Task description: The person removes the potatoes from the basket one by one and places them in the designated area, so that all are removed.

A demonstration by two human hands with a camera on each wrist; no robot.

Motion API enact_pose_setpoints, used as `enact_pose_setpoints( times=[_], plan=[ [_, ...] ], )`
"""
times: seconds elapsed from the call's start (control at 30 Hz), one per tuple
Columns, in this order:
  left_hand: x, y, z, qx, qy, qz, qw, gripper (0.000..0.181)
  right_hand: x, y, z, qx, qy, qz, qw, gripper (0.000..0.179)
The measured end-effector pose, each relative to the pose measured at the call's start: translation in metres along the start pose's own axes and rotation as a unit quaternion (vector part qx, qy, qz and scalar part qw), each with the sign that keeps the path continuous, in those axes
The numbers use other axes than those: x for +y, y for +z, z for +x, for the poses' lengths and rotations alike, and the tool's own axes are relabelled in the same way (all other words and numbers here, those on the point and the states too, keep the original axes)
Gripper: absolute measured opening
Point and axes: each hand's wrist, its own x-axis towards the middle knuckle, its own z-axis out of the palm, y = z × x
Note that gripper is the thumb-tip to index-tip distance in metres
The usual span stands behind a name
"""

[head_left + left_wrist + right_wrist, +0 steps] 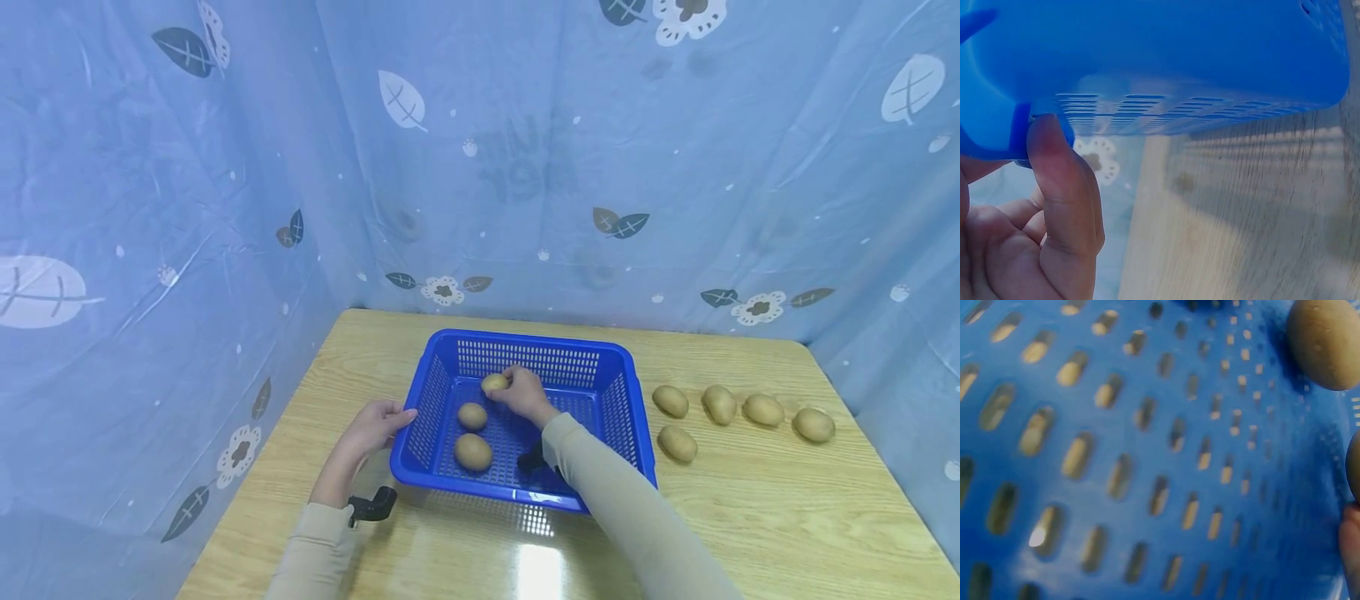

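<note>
Eight potatoes are in sight: three in the one blue basket (525, 338) and five on the wooden table (780, 508) to its right. Of those five, four form a row, from the far potato nearest the basket (670, 401) to the rightmost potato (814, 425); the fifth, a nearer potato (678, 444), lies beside the basket. Faint, reversed-looking lettering shows on the blue curtain (450, 208) behind, too blurred to read surely. Inside the basket, the right hand (527, 394) pinches the far potato (494, 383); a middle potato (472, 417) and a near potato (473, 452) lie on the left. The left hand (377, 428) grips the basket's left rim, thumb on top.
</note>
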Motion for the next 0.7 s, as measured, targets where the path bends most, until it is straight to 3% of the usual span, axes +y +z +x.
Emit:
enact_pose_setpoints(
  times=[0.37, 0.7],
  plan=[
    [-0.002, 0.001, 0.001, 0.012, -0.011, 0.007, 0.9998, 0.029, -0.004, -0.010, 0.001, -0.015, 0.008, 0.044, 0.9989, 0.048],
    [0.000, 0.000, 0.001, 0.012, -0.013, 0.014, 0.9998, 0.029, -0.011, -0.021, 0.002, -0.012, -0.010, 0.151, 0.9884, 0.053]
  ],
)
